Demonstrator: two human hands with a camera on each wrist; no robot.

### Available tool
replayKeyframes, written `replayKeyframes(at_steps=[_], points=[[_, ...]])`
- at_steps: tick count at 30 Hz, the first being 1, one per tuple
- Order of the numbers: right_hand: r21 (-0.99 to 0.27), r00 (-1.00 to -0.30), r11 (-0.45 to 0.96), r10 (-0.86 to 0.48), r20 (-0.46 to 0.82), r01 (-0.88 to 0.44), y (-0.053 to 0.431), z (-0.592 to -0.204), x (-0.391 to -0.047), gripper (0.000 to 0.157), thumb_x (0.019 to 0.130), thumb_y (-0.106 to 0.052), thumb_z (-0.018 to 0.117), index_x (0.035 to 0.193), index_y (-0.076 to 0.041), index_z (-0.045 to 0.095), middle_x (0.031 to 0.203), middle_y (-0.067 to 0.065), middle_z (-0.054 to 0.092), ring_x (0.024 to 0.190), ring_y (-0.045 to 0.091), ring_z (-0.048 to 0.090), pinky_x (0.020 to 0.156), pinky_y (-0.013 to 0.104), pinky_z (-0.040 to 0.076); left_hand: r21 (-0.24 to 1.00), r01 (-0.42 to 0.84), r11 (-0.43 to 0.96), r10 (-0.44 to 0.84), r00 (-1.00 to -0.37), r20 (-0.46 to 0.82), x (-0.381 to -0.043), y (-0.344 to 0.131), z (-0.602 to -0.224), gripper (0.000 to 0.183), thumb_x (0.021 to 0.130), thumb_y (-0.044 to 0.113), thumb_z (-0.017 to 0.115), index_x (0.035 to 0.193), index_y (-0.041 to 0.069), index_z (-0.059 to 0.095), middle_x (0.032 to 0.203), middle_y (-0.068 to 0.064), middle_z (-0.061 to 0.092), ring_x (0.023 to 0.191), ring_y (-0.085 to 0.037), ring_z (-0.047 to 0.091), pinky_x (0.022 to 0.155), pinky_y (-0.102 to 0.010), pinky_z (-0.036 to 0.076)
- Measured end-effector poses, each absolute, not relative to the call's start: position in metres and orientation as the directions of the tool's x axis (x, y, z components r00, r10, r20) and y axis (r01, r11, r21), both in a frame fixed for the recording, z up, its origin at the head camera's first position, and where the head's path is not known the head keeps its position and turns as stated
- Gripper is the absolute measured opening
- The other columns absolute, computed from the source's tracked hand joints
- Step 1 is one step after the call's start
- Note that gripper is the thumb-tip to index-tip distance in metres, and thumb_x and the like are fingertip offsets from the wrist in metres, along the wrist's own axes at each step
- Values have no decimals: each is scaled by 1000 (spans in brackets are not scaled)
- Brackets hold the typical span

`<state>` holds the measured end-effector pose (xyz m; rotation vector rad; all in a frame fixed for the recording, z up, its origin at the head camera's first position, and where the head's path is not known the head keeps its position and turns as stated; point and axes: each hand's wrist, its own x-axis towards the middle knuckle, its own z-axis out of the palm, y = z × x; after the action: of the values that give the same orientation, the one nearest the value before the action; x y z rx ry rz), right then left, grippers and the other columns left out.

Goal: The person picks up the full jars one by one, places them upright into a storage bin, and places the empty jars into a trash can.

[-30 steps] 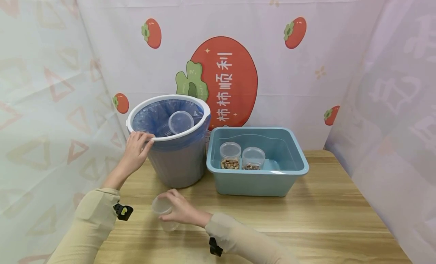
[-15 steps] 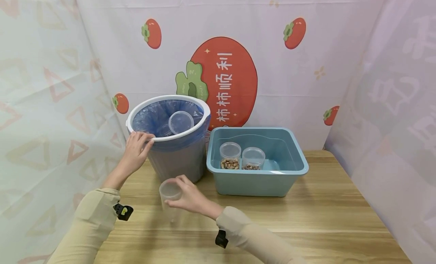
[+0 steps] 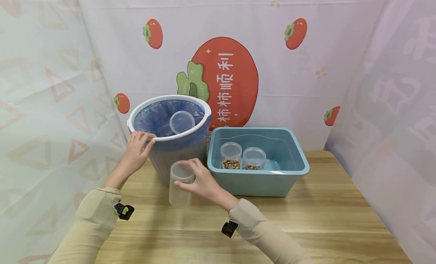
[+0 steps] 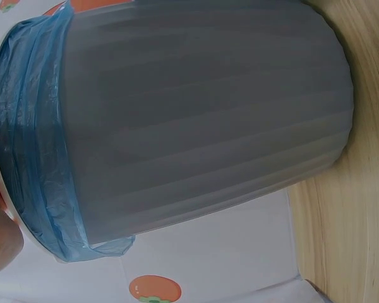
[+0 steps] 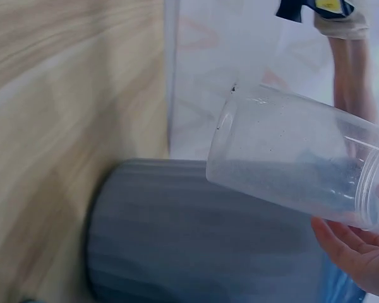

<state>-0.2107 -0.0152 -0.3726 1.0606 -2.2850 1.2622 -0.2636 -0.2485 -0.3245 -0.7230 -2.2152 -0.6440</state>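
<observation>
My right hand (image 3: 202, 180) grips a clear plastic jar (image 3: 178, 190) near its mouth, fingers and thumb round the neck. The jar is upright, lifted above the table just in front of a grey trash can (image 3: 160, 163). In the right wrist view the jar (image 5: 290, 151) shows a ridged neck and see-through walls with no nuts behind them. My left hand (image 3: 137, 150) holds the trash can's white rim at its front left; the left wrist view catches part of that hand (image 4: 0, 233) at the rim. A blue bag (image 3: 150, 118) lines the can, and a clear round container (image 3: 182, 122) lies inside it.
Right of the can stands a blue-green plastic basin (image 3: 252, 186). Two clear lidded jars with nuts, one jar (image 3: 231, 160) beside another jar (image 3: 254, 160), stand in its left part. The wooden table (image 3: 327, 218) meets a printed cloth (image 3: 272, 86) behind.
My right hand has raised the clear jar off the table and carried it right and forward towards the trash can. The left hand stays on the rim.
</observation>
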Motion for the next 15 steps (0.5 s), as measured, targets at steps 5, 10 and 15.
replayKeyframes(at_steps=[5, 10, 15], points=[[-592, -666, 311, -416, 619, -744, -4, -358, -211, 50, 74, -24, 71, 118, -13, 51, 105, 6, 49, 89, 16, 52, 71, 25, 46, 229, 653, 722, 300, -594, 746, -264, -249, -324, 11, 83, 2, 52, 91, -4, 57, 86, -20, 51, 87, -36, 42, 82, -50, 25], [-572, -643, 293, -382, 664, -766, 7, -343, -212, 50, 72, -20, 72, 117, -12, 50, 106, 7, 50, 92, 17, 51, 71, 28, 46, 230, 655, 720, 302, -593, 746, -264, -249, -324, 10, 83, 2, 52, 91, -4, 57, 86, -20, 52, 87, -36, 43, 84, -51, 24], [-536, -606, 281, -360, 710, -796, 17, -330, -216, 52, 72, -19, 72, 117, -9, 50, 108, 9, 50, 98, 17, 49, 75, 30, 45, 233, 656, 718, 301, -595, 745, -264, -249, -325, 11, 83, 2, 52, 91, -4, 57, 86, -21, 52, 87, -36, 43, 86, -51, 23]])
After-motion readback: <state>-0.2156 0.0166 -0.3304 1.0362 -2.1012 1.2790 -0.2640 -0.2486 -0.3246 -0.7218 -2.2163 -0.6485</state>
